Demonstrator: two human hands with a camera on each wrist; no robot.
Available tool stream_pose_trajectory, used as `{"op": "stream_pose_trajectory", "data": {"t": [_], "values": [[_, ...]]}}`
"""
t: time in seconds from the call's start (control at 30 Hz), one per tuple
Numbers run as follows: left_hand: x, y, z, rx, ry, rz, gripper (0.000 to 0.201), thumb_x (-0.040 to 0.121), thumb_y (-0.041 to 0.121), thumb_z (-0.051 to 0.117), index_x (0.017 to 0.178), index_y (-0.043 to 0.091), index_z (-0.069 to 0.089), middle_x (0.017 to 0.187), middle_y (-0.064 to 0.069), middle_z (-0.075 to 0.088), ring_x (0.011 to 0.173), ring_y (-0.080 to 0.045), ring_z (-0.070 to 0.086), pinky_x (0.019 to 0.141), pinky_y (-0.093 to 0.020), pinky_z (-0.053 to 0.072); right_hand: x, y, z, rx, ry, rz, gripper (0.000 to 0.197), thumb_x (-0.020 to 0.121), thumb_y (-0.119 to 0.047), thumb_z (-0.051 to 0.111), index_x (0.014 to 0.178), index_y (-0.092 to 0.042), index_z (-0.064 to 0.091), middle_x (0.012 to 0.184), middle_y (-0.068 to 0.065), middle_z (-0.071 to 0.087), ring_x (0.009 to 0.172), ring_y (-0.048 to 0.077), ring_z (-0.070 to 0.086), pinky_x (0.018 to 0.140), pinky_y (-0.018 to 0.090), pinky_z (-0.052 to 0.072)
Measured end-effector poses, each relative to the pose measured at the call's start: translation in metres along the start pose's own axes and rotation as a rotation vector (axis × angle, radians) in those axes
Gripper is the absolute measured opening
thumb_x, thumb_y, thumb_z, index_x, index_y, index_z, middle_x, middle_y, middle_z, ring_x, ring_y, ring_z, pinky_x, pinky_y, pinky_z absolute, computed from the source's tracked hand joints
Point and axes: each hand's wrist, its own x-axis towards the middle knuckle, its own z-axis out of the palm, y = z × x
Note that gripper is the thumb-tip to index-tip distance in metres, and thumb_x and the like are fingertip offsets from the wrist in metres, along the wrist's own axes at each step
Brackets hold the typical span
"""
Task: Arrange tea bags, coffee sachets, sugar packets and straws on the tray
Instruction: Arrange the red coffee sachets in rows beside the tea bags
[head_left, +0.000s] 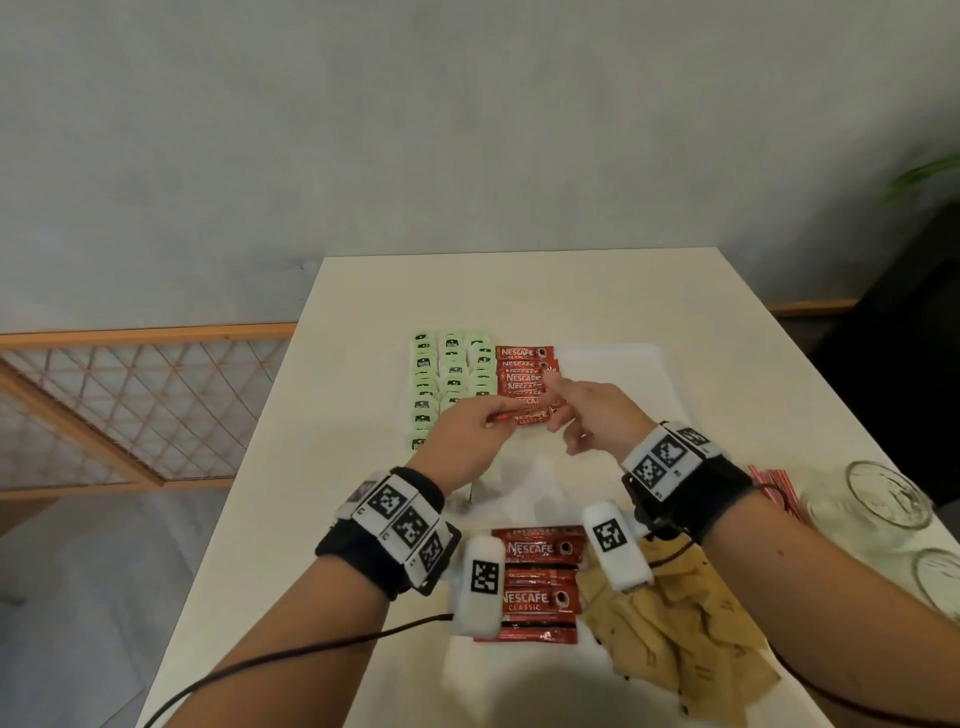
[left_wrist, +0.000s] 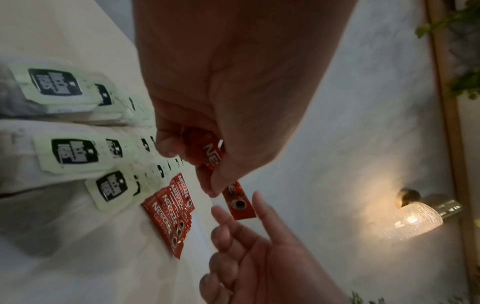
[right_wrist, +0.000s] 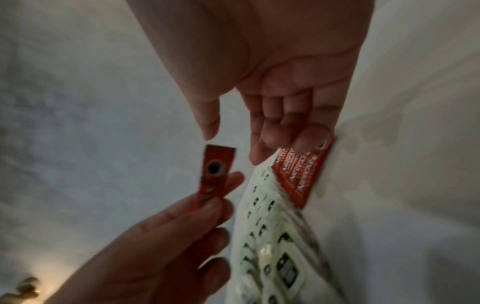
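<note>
- Left hand (head_left: 470, 434) pinches one red coffee sachet (left_wrist: 237, 202) by its one end, thumb over fingertips; free end with the cup print sticks out past the fingertips, clear of the tray.
- Right hand (head_left: 587, 410) loose, fingers relaxed and spread, holding nothing; thumb tip sits just beside the sachet's free end, fingertips rest on or just above the laid sachet row (head_left: 527, 379), can't tell which.
- Tea bags (head_left: 449, 382) lie in overlapped columns just beyond the left fingertips, touching the sachet row's side.
- White tray (head_left: 631, 364) bare beyond the right fingers.
- Handling guess: sachet is light, thin, foil-slick, bends easily; held at one end it will droop. Better pinch near the middle, or support the free end with the right hand, then lay flat overlapping the last one.
- Spare sachets (head_left: 535, 577) and brown sugar packets (head_left: 670, 629) sit back by the wrists, still to be placed; straws (head_left: 774, 491) behind the right wrist.
</note>
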Motion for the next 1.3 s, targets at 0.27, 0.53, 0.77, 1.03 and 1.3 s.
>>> {"op": "stream_pose_trajectory", "data": {"t": [0.27,0.53,0.77,1.03,1.3], "values": [[-0.009,0.004,0.007,-0.101,-0.011,-0.009,0.017,0.099,0.018,0.054,0.108,0.014,0.068,0.094,-0.002,0.072,0.070,-0.008,0.056,0.065,-0.027,0.049,-0.034,-0.008,-0.011,0.100,-0.096,-0.136,0.024,0.091,-0.024,0.065,0.101,-0.004,0.072,0.078,0.005,0.063,0.052,0.010,0.047,0.063,0.028,0.054],[-0.024,0.010,0.005,-0.242,-0.057,-0.142,0.016,0.095,0.022,0.063,0.101,0.014,0.075,0.072,0.005,0.071,0.051,-0.002,0.045,0.052,-0.020,0.041,-0.047,-0.004,-0.021,-0.065,-0.132,-0.234,0.019,0.084,-0.031,0.072,0.089,-0.013,0.077,0.068,0.003,0.063,0.059,0.013,0.053,0.074,0.031,0.055],[-0.028,0.001,-0.001,-0.405,-0.006,-0.217,0.022,0.094,0.010,0.064,0.112,-0.002,0.069,0.082,-0.004,0.071,0.062,-0.006,0.053,0.051,-0.020,0.052,-0.043,-0.002,-0.026,-0.097,-0.010,-0.290,0.013,0.082,-0.027,0.075,0.087,-0.015,0.075,0.089,0.007,0.072,0.069,0.010,0.061,0.073,0.027,0.057],[-0.018,0.005,0.002,-0.481,0.090,-0.208,0.023,0.086,0.014,0.074,0.106,0.004,0.074,0.061,0.005,0.062,0.053,-0.006,0.053,0.046,-0.019,0.046,-0.032,-0.004,-0.025,-0.098,-0.042,-0.188,0.017,0.076,-0.022,0.081,0.083,-0.008,0.075,0.072,0.007,0.071,0.052,0.012,0.058,0.061,0.023,0.056],[-0.003,-0.008,-0.006,-0.479,0.157,-0.241,0.019,0.094,0.009,0.061,0.107,0.014,0.073,0.087,0.002,0.071,0.070,-0.009,0.059,0.058,-0.020,0.053,-0.004,0.024,-0.044,-0.105,0.026,0.054,0.013,0.081,-0.007,0.076,0.089,0.001,0.071,0.071,0.012,0.069,0.060,0.018,0.064,0.068,0.032,0.061]]}}
